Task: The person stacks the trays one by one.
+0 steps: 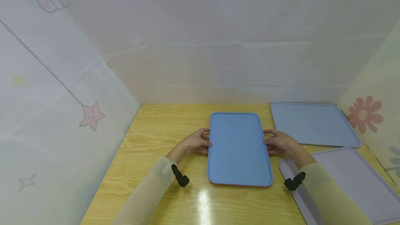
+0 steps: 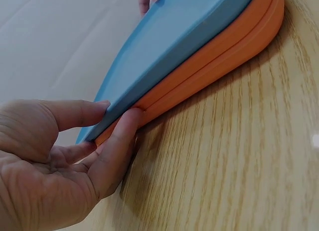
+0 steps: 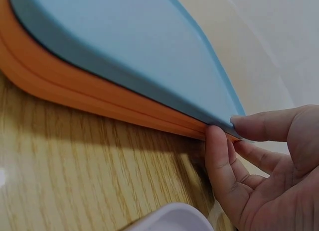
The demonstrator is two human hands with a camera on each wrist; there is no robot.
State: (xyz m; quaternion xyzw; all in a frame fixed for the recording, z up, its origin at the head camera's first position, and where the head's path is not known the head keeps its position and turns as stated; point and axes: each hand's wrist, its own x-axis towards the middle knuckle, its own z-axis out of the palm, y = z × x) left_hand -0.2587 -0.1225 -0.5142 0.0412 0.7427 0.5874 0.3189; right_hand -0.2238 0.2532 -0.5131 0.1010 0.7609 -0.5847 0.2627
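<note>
A blue rectangular tray lies on top of an orange tray layer, which shows a seam along its side and may be more than one tray. My left hand grips the left long edge. In the left wrist view its thumb is on the blue rim and a finger touches the orange side. My right hand holds the opposite edge likewise, thumb at the blue rim and a fingertip against the orange side. How far the other fingers reach underneath is hidden.
On the wooden table, a pale blue-grey tray lies at the back right. A pale lilac tray lies at the front right, partly beneath my right forearm. Patterned cloth walls enclose the back and sides.
</note>
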